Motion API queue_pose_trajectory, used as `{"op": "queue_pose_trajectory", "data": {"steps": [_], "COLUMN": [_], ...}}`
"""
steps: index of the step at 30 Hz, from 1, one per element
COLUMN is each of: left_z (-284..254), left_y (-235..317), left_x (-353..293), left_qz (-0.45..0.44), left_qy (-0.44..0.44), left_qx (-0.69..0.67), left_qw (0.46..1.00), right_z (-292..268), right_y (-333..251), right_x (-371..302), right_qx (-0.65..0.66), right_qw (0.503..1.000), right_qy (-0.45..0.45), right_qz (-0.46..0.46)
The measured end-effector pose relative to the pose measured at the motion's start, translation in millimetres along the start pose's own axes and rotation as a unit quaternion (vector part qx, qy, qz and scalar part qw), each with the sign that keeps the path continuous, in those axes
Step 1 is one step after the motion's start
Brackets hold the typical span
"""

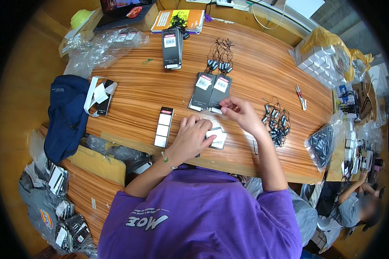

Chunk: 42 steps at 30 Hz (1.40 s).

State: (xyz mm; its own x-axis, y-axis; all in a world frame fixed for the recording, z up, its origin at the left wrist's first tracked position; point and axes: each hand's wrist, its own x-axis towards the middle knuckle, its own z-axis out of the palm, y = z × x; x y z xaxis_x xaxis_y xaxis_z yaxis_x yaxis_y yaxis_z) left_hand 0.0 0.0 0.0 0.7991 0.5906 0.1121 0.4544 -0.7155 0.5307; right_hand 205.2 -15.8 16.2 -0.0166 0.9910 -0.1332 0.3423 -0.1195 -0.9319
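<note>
Two overlapping piles of dark grey hang tags lie mid-table, a left pile (201, 91) and a right pile (219, 91), their black strings spread toward the back. My right hand (242, 113) has its thumb and fingertips closed at the lower corner of the right pile. Near the table's front edge my left hand (193, 136) is bent over a dark tag, mostly hidden beneath the palm. Beside its thumb lie white-faced tags (218, 139). A black strip with white panels (163, 127) lies left of that hand.
A thicker tag stack (172, 47) stands farther back. Stringed metal-tipped cords (275, 123) lie right of my forearm, with red-handled snips (301, 98) beyond. White boxes (322, 64) sit back right, a navy pouch (67, 116) at left. Another person (358, 209) is at lower right.
</note>
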Motion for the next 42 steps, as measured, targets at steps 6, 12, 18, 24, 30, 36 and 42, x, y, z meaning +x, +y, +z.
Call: {"op": "queue_pose_trajectory", "data": {"steps": [6, 12, 18, 24, 30, 36, 42], "left_z": [-4, -25, -16, 7, -24, -51, -38], "left_y": [2, -1, -2, 0, -6, -22, -34], "left_x": [5, 14, 47, 52, 32, -4, -13], "left_qz": [-0.025, -0.115, 0.061, 0.101, 0.027, -0.035, -0.048], "left_qy": [-0.018, -0.117, -0.147, -0.115, 0.028, -0.025, -0.002], "left_qx": [-0.055, -0.357, -0.248, -0.141, -0.069, 0.088, 0.114], "left_qw": [0.998, 0.92, 0.956, 0.978, 0.997, 0.995, 0.992], "right_z": [15, 17, -13, -9, 30, 39, 40], "right_y": [16, 12, 28, 23, 15, 6, 17], "right_x": [-34, -58, -76, -96, -82, -67, -65], "right_qx": [0.029, 0.074, 0.117, -0.029, -0.115, -0.265, -0.253], "right_qw": [0.998, 0.99, 0.965, 0.983, 0.986, 0.959, 0.962], "right_qy": [0.053, 0.119, 0.231, 0.177, 0.118, 0.081, 0.088], "right_qz": [0.006, -0.019, 0.025, 0.044, -0.007, -0.05, -0.047]}}
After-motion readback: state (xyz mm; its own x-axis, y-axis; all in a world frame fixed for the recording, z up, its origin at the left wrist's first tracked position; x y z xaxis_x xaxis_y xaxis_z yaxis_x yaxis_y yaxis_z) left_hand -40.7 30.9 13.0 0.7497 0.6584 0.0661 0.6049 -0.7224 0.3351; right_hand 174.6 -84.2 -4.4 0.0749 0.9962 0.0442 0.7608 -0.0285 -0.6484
